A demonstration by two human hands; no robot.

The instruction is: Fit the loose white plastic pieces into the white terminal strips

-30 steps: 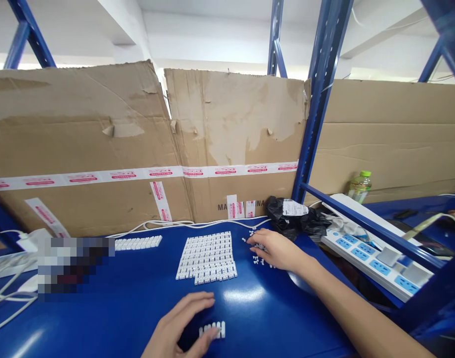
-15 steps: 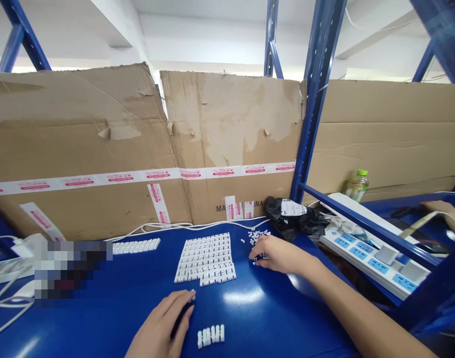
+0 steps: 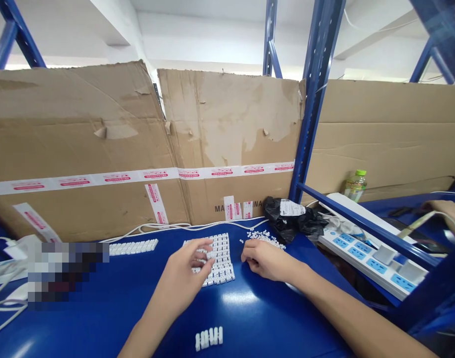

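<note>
My left hand (image 3: 188, 271) hovers over the block of small white plastic pieces (image 3: 223, 256), laid side by side in rows. Its thumb and fingers are apart, and the palm hides the left part of the block. Just right of the block, my right hand (image 3: 265, 258) has its fingers curled and pressed together; whatever they hold is hidden. Behind that hand lies a loose heap of tiny white parts (image 3: 263, 234). A short row of several white pieces (image 3: 209, 338) stands near the front of the blue table (image 3: 246, 318).
Another row of white pieces (image 3: 133, 247) lies at the back left, beside a blurred patch. A black plastic bag (image 3: 277, 216) sits at the back right by a blue post (image 3: 309, 114). Beyond are a power strip (image 3: 372, 261), a bottle (image 3: 355, 186) and another person's hand (image 3: 443, 209).
My left hand has moved from the front of the table up and right over the block. My right hand has drawn back slightly from the heap, its fingers curled in.
</note>
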